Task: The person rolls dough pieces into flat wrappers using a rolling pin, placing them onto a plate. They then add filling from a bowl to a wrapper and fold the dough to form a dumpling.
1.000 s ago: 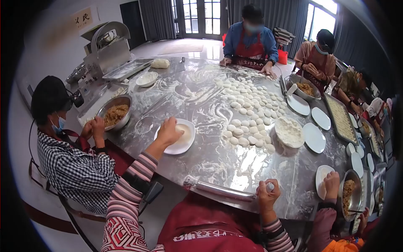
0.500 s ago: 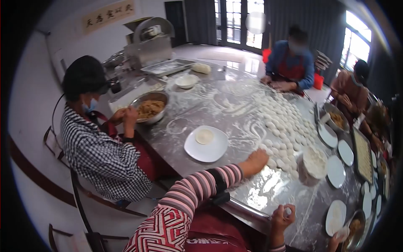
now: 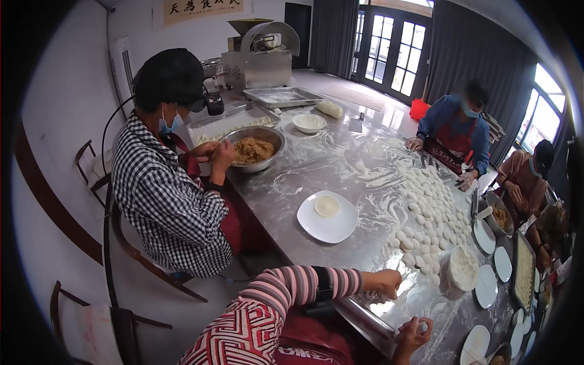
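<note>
My left hand [image 3: 384,283] is closed, its knuckles up, low over the table near its front edge. What its fingers hold, if anything, is hidden. To its upper right lie many small white dough pieces [image 3: 431,234], dusted with flour. My right hand [image 3: 415,336] is at the table's front edge, fingers curled round something small and pale that I cannot make out. A white plate [image 3: 328,230] with one round dough wrapper [image 3: 326,206] on it stands beyond my left forearm. Up and right of my hands is a bowl of flour [image 3: 464,267].
At left, a person in a checked shirt [image 3: 161,207] works beside a metal bowl of filling [image 3: 281,146]. Another person [image 3: 456,131] leans in across the table. White plates [image 3: 486,286] and a long tray [image 3: 524,267] line the right side. Chairs stand at lower left.
My left hand has drawn back from the dough pieces toward the table's front edge. The right hand stays close to the edge. My view has shifted, and the person opposite has spread their hands apart.
</note>
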Available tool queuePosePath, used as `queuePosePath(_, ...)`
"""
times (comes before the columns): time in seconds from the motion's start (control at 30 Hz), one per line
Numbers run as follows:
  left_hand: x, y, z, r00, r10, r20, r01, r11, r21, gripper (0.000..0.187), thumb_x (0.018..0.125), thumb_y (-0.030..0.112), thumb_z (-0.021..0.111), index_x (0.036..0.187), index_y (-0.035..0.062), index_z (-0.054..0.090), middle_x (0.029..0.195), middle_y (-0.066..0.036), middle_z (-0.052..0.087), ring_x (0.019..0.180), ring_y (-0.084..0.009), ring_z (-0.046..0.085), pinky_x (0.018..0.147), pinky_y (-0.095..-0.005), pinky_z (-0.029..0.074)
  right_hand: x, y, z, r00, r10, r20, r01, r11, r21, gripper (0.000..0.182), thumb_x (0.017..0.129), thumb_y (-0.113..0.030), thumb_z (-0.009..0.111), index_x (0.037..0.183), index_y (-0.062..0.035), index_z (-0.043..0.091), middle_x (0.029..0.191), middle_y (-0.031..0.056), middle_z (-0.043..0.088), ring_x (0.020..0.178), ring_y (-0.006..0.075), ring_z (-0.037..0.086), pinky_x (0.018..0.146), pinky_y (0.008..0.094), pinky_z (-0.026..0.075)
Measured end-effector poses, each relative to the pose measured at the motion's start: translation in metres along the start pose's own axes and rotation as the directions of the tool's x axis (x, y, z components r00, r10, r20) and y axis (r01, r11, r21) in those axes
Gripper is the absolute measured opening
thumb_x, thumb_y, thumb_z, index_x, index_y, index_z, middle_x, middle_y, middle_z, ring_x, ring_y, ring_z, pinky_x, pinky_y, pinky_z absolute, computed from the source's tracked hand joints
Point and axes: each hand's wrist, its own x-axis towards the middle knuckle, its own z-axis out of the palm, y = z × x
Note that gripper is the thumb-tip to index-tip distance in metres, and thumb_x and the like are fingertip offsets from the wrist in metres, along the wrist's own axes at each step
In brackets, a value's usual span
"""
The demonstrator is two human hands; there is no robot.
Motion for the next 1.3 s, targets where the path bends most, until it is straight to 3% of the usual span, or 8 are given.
queuePosePath(0.1, -0.006, -0.006, 0.022, 0.987, -0.106, 0.123, 0.134, 0.957, -0.257, 0.016, 0.062, 0.019, 0.067, 0.067, 0.0042, 0.063, 0.067, -0.012, 0.064, 0.065, -0.0231, 0.063, 0.06, -0.0345, 0.048, 0.011, -0.011, 0.01, 1.0, -0.004, -0.025, 0.003, 1.0, -0.028, 0.01, 0.086, -0.005, 0.053, 0.084, -0.0048, 0.043, 0.051, 0.0046, 0.046, 0.04, 0.011, 0.045, 0.038, 0.0227, 0.036)
queuePosePath(0.17, -0.014, 0.0, 0.023, 0.994, -0.008, -0.109, -0.01, 0.987, -0.158, 0.013, 0.064, 0.017, 0.066, 0.07, 0.0057, 0.065, 0.069, -0.011, 0.064, 0.066, -0.0232, 0.063, 0.061, -0.0343, 0.049, 0.028, -0.021, 0.016, 0.998, 0.056, 0.035, -0.056, 0.998, -0.023, 0.01, 0.083, -0.001, 0.054, 0.083, -0.0039, 0.044, 0.052, 0.0056, 0.047, 0.042, 0.0094, 0.046, 0.039, 0.0227, 0.035)
queuePosePath(0.43, -0.027, -0.008, 0.022, 0.975, 0.069, -0.211, -0.039, 0.989, 0.143, 0.013, 0.07, 0.009, 0.054, 0.075, 0.0005, 0.064, 0.08, -0.022, 0.062, 0.077, -0.0364, 0.061, 0.068, -0.0452, 0.047, 0.042, 0.013, 0.014, 0.993, -0.117, 0.017, 0.118, 0.987, -0.106, 0.005, 0.084, -0.002, 0.054, 0.086, -0.0042, 0.05, 0.063, 0.0011, 0.045, 0.045, 0.0051, 0.04, 0.039, 0.0203, 0.032)
queuePosePath(0.53, -0.038, -0.018, 0.017, 0.99, -0.045, -0.136, 0.036, 0.997, -0.066, 0.017, 0.064, 0.016, 0.063, 0.074, 0.0024, 0.062, 0.073, -0.017, 0.062, 0.069, -0.03, 0.06, 0.063, -0.0387, 0.046, 0.014, -0.001, 0.007, 0.977, -0.214, 0.014, 0.212, 0.953, -0.218, 0.013, 0.082, 0.0, 0.056, 0.09, -0.0069, 0.048, 0.058, -0.0005, 0.046, 0.042, 0.0044, 0.041, 0.036, 0.0203, 0.032)
queuePosePath(0.83, -0.026, 0.015, -0.003, 0.986, 0.037, 0.16, -0.057, 0.99, 0.125, 0.014, 0.07, 0.017, 0.063, 0.078, 0.0055, 0.065, 0.078, -0.015, 0.064, 0.077, -0.0311, 0.062, 0.069, -0.0389, 0.047, 0.042, 0.006, 0.019, 0.992, -0.089, -0.085, 0.063, 0.961, -0.271, 0.014, 0.075, -0.004, 0.064, 0.075, -0.0006, 0.05, 0.056, 0.0087, 0.053, 0.051, 0.0117, 0.05, 0.048, 0.029, 0.041)
queuePosePath(0.97, -0.036, -0.002, -0.001, 0.996, -0.058, 0.071, 0.065, 0.994, -0.092, 0.016, 0.072, 0.016, 0.061, 0.08, 0.0024, 0.063, 0.075, -0.015, 0.063, 0.071, -0.0287, 0.061, 0.065, -0.0362, 0.046, 0.023, 0.019, 0.006, 0.988, -0.106, -0.115, 0.068, 0.953, -0.295, 0.015, 0.075, -0.005, 0.066, 0.076, -0.0016, 0.051, 0.056, 0.0107, 0.053, 0.05, 0.0146, 0.052, 0.049, 0.0297, 0.042)
queuePosePath(1.03, -0.034, 0.007, 0.002, 0.993, -0.092, 0.077, 0.091, 0.996, 0.014, 0.017, 0.073, 0.017, 0.06, 0.081, 0.002, 0.063, 0.076, -0.016, 0.063, 0.072, -0.0289, 0.061, 0.065, -0.0361, 0.046, 0.038, 0.019, 0.014, 0.965, -0.262, -0.027, 0.224, 0.869, -0.441, 0.015, 0.075, -0.005, 0.065, 0.076, -0.0025, 0.051, 0.055, 0.0107, 0.053, 0.047, 0.018, 0.051, 0.047, 0.0305, 0.041)
queuePosePath(1.3, -0.027, -0.002, 0.001, 0.997, 0.058, 0.043, -0.061, 0.996, 0.066, 0.014, 0.073, 0.015, 0.06, 0.078, 0.0019, 0.062, 0.073, -0.015, 0.062, 0.07, -0.0268, 0.06, 0.067, -0.0343, 0.046, 0.026, 0.02, 0.007, 0.98, -0.178, -0.093, 0.137, 0.93, -0.341, 0.016, 0.075, -0.004, 0.065, 0.076, -0.0019, 0.05, 0.057, 0.0105, 0.055, 0.048, 0.0179, 0.054, 0.046, 0.0311, 0.042)
